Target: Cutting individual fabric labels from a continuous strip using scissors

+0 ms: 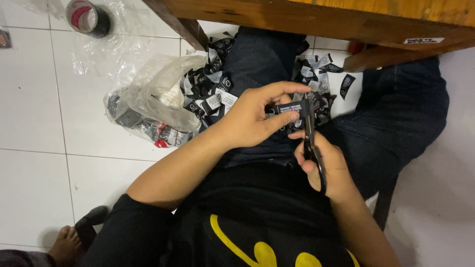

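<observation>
My left hand [255,116] pinches a small black fabric label [288,109] with white print between thumb and fingers, over my lap. My right hand [326,165] grips small black scissors [309,133], blades pointing up and touching the label's right end. Many cut black and white labels [213,91] lie heaped on the floor and on my dark trousers beyond the hands.
A clear plastic bag [148,99] holding more labels lies on the white tiled floor to the left. A tape roll [89,17] sits at the upper left. A wooden table edge [316,20] runs overhead. A bare foot [64,244] shows at the lower left.
</observation>
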